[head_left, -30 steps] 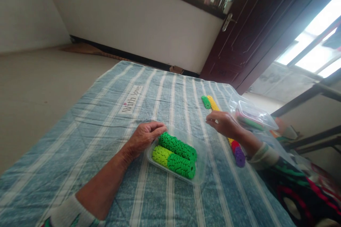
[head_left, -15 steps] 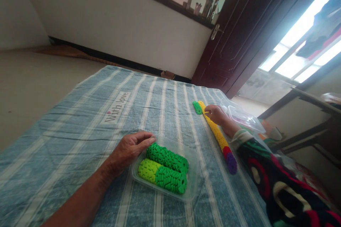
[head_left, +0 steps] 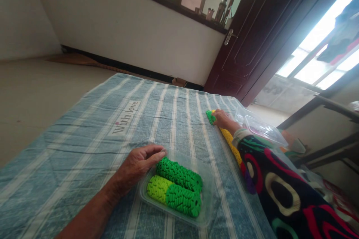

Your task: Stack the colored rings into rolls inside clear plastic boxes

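Note:
My left hand (head_left: pixel 141 164) pinches the upper left rim of a clear plastic container (head_left: pixel 207 216) between thumb and fingers. Inside it lie two rows of stacked, notched plastic discs: a green row (head_left: pixel 179 173) and a row that is lime (head_left: pixel 158 186) at one end and green (head_left: pixel 183 199) at the other. Farther off, my right hand (head_left: pixel 223 118) has its fingers closed over a short stack of green discs (head_left: pixel 211 117) on the bed. Beneath my right forearm runs a long row of yellow discs (head_left: pixel 231 143), with purple ones (head_left: pixel 249 181) at its near end, partly hidden by the sleeve.
A striped blue cloth (head_left: pixel 92 149) with "With love" lettering covers the surface. Clear plastic containers or lids (head_left: pixel 260 129) lie at its right edge. Beyond stand a dark door (head_left: pixel 252 26), a wall and a sill with a flask (head_left: pixel 221 9). A dark frame (head_left: pixel 336 110) is at right.
My right hand has moved from the far end of the yellow row onto the green discs beside it. My left hand still grips the container. The view has shifted slightly.

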Action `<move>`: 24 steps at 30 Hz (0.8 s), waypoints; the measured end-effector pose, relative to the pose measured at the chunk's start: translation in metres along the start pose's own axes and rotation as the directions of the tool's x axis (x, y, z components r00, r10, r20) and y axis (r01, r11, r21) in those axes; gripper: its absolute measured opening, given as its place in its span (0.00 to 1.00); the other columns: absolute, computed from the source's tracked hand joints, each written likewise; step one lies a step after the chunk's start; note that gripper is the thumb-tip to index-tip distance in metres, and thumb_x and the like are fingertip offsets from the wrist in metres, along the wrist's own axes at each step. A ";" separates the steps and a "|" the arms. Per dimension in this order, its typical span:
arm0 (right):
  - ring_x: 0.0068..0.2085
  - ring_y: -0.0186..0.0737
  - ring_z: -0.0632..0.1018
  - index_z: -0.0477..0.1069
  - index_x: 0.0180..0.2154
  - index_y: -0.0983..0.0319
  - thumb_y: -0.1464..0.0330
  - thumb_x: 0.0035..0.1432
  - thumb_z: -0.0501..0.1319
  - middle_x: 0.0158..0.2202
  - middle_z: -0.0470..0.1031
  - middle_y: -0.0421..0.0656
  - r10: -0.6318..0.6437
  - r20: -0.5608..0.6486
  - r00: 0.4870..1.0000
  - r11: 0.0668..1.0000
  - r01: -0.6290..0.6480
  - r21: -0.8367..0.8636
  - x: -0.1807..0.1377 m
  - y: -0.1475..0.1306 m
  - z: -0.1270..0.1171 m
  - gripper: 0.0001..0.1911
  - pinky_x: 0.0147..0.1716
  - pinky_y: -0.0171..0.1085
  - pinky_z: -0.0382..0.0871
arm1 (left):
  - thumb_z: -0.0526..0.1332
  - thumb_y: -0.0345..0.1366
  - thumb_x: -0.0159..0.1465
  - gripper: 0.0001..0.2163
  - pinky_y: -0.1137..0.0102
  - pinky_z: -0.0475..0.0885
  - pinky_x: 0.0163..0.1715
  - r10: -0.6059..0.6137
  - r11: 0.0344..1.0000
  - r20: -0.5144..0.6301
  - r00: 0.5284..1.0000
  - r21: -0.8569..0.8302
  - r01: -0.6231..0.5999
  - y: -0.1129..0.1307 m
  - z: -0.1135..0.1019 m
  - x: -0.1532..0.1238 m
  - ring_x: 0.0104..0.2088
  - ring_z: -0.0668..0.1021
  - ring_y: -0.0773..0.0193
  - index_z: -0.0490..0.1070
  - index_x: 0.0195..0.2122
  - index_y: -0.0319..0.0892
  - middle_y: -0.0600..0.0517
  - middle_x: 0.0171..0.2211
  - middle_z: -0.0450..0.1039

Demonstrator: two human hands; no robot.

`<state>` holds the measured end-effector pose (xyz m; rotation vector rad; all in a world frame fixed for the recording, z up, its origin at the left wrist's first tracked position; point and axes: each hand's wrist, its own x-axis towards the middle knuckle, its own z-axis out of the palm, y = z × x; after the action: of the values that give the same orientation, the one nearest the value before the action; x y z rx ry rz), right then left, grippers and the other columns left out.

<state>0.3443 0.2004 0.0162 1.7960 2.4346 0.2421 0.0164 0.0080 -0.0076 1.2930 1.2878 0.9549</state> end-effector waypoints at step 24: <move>0.40 0.45 0.76 0.77 0.41 0.60 0.72 0.49 0.62 0.38 0.78 0.44 0.021 -0.014 1.000 1.000 -0.021 0.010 -0.002 -0.005 -0.004 0.15 0.32 0.34 0.61 | 0.66 0.47 0.53 0.15 0.70 0.70 0.35 0.019 0.999 0.002 1.000 -0.029 -0.019 -0.001 0.004 0.000 0.31 0.76 0.62 0.79 0.35 0.43 0.53 0.30 0.79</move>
<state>0.3400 0.1964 0.0188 1.8312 2.4315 0.2451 0.0198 0.0077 -0.0094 1.2855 1.2578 0.9816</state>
